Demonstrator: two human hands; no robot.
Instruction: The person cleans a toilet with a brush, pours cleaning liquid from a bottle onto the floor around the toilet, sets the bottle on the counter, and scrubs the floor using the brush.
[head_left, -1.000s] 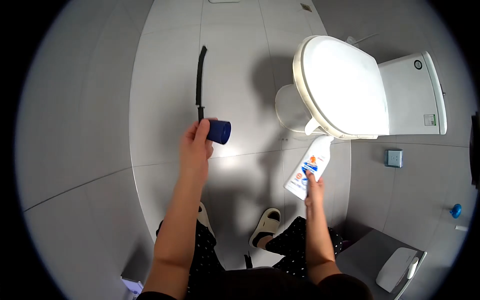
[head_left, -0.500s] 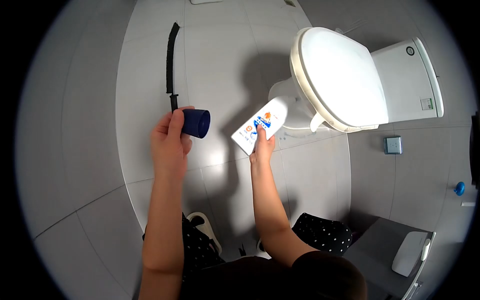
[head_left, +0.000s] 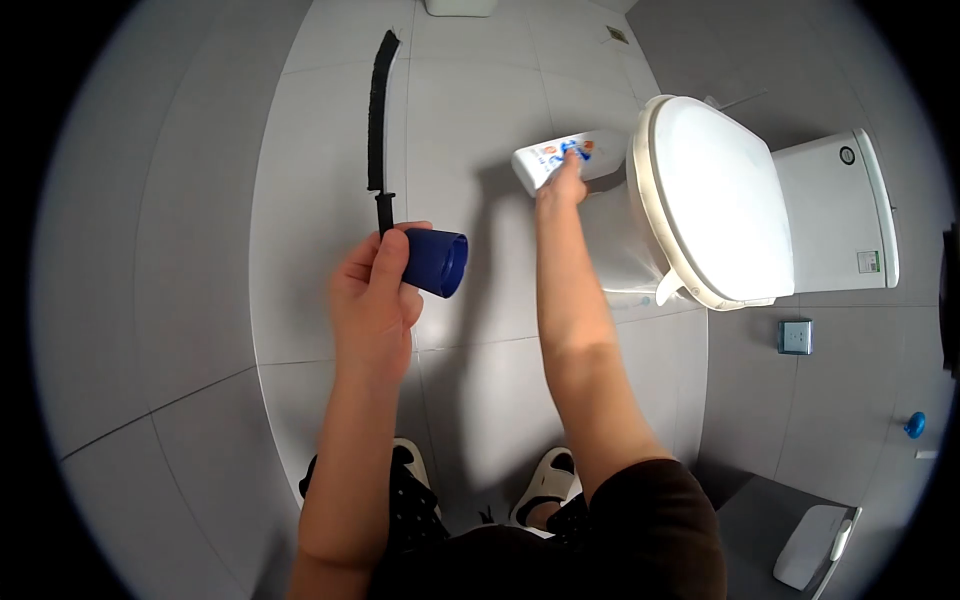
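While pointing the white bottle [head_left: 568,157] at the toilet [head_left: 720,205], best to keep it tipped low with the open end close to the bowl's side, so nothing splashes on the floor [head_left: 300,250]. Held lying almost flat in the right hand [head_left: 562,185], arm stretched far out, bottle at about 12 o'clock from the body, just beside the toilet's rim. Good to squeeze slowly and watch the tip.

Blue cap [head_left: 436,262] gripped in the left hand [head_left: 375,290], fingers wrapped round it, open side facing 3 o'clock. Looks empty inside, though dark in there. Best kept dry and off the floor, ready to go back on.

Cannot tell how full the bottle is; not see-through. Toilet lid shut, so nothing seen inside the bowl.

Long black brush [head_left: 377,110] lying on the floor at 12 o'clock from the left hand, just past the cap.
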